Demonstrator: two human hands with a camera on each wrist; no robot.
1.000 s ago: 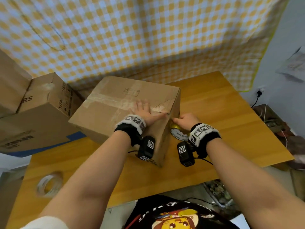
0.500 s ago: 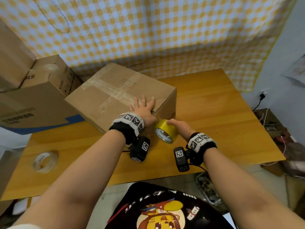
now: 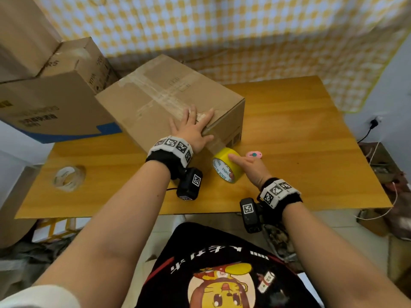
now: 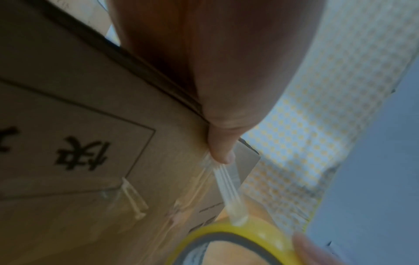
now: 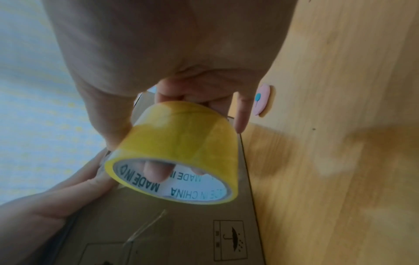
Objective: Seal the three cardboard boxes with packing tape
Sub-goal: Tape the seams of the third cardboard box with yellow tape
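A cardboard box [image 3: 160, 96] lies on the wooden table [image 3: 300, 134], with clear tape along its top seam. My left hand [image 3: 191, 127] lies flat on the box's near top corner, fingers spread, its thumb [image 4: 221, 150] pressing the tape end onto the edge. My right hand [image 3: 246, 165] grips a yellow tape roll [image 3: 226, 164], fingers inside the core [image 5: 156, 172]. A strip of clear tape [image 4: 229, 190] runs from the thumb down the box's side to the roll [image 4: 238, 238]. Two more cardboard boxes [image 3: 55, 96] are stacked at the left.
A second, clear tape roll [image 3: 69, 177] lies on the table's near left. A small pink object [image 3: 254, 154] sits just right of the yellow roll. A checked cloth [image 3: 222, 30] hangs behind the table. Cables and clutter lie on the floor at right.
My right hand has drawn the yellow roll down from the box's top edge toward the table, paying out tape along the side. My left hand stays pressed on the top corner.
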